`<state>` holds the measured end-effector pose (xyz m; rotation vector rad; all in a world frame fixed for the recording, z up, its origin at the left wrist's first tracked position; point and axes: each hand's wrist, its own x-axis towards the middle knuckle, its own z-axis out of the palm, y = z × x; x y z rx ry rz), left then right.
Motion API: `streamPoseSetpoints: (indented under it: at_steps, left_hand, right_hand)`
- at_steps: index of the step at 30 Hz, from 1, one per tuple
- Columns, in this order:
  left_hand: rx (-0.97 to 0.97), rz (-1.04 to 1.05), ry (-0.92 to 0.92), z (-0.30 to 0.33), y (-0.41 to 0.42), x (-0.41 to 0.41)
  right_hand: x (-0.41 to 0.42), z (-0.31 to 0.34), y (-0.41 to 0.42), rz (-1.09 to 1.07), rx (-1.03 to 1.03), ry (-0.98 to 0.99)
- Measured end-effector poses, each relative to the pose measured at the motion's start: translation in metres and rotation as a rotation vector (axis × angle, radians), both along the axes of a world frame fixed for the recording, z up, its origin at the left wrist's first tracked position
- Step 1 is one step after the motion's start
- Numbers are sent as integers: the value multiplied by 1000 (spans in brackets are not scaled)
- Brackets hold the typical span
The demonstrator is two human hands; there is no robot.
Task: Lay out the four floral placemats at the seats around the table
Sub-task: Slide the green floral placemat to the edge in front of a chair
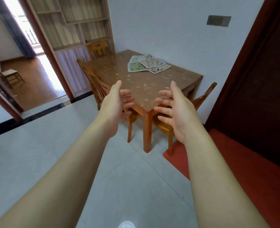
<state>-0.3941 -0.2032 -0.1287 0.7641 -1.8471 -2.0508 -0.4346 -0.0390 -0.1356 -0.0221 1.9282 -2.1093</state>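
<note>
Several floral placemats lie overlapped in a loose pile on the far part of a brown speckled table, near the wall. Both my arms are stretched out in front of me, short of the table's near corner. My left hand and my right hand face each other with fingers spread and relaxed, holding nothing. The pile is well beyond both hands.
Wooden chairs stand at the table: one on the left side, one at the far end, one on the right. A red mat lies by a dark door on the right. A shelf unit lines the back left.
</note>
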Motion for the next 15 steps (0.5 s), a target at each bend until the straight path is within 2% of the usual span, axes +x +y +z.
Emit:
streamPoseSetpoints:
  at_steps: [7,15]
  left_hand:
    - [5,7,-27,-20,-80,-70]
    - [11,-47,-20,-27,-216,-147]
  right_hand:
    - [-72,-13,-84,12,39,-45]
    - [-144,-15,-221,-54,78,-46]
